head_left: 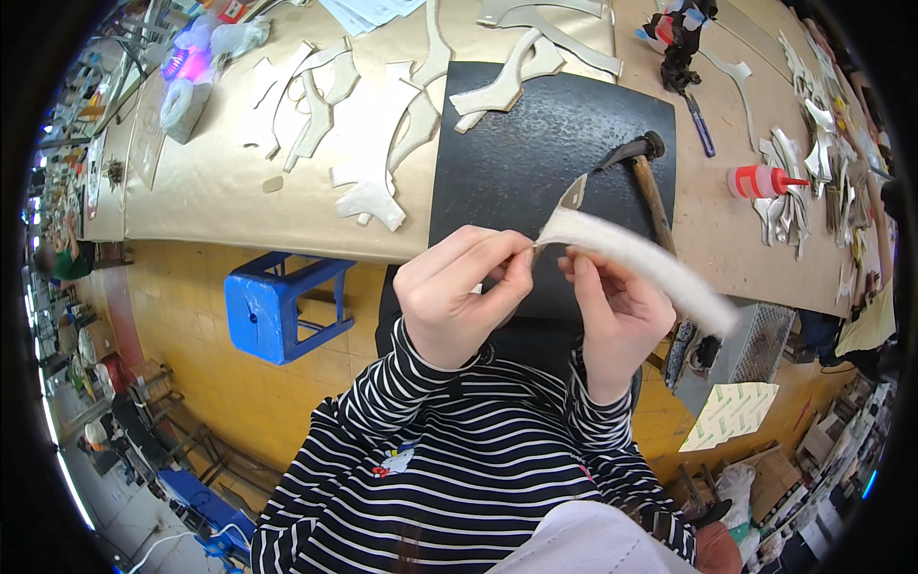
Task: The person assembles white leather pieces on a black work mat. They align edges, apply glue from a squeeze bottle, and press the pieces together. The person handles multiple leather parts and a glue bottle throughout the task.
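A curved cream-white strip [643,260] is held up in front of me, above the near edge of a black mat [516,163]. My left hand [449,297] pinches its left end between thumb and fingers. Under the strip's lower edge, my right hand [623,316] is closed on it with thumb and bent fingers. The strip's free right end is blurred and reaches past my right hand. A pointed grey-tan piece [572,194] shows just beyond the left end; whether it touches the strip I cannot tell. Behind lies a hammer [652,196] with a wooden handle on the mat.
Several cream cut pieces [373,198] lie on the table [220,206], some overlapping the mat. To the right are a red bottle [755,181], a blue-handled tool [703,132] and a pile of pale pieces [786,158]. A blue stool [273,320] stands below the table's left part.
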Tool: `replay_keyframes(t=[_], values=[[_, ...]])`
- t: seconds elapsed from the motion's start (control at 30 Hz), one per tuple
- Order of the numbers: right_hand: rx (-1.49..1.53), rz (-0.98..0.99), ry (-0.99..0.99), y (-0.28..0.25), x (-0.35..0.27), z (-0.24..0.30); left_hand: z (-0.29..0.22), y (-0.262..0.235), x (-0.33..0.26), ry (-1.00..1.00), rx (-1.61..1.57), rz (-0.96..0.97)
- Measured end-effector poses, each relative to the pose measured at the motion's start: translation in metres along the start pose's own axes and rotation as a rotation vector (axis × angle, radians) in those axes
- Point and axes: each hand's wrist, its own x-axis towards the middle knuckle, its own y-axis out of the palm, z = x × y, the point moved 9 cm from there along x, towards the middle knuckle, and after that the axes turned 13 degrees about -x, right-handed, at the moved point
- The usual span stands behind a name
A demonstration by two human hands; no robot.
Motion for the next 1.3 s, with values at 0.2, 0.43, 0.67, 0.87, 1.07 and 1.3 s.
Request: replay_keyframes(t=[0.2,0.43,0.67,0.87,1.07,1.3], values=[[-0.243,0.267,-0.069,0.009,0.001,0.008,-0.011,0.017,-0.001,0.208,0.05,0.21],[-0.46,0.273,-0.359,0.017,-0.006,0.024,-0.012,0.022,-0.005,0.232,0.047,0.361],[-0.34,0.36,-0.253,0.016,-0.009,0.011,-0.013,0.026,-0.002,0.213,0.008,0.449],[-0.318,0.348,-0.194,0.017,-0.009,0.002,-0.012,0.028,-0.004,0.213,-0.001,0.471],[-0.267,0.153,-0.3,0.009,-0.008,0.014,-0.007,0.029,-0.002,0.158,-0.067,0.346],[-0.179,0.111,-0.279,0.007,-0.007,0.013,0.006,0.026,-0.007,-0.114,-0.213,0.229]])
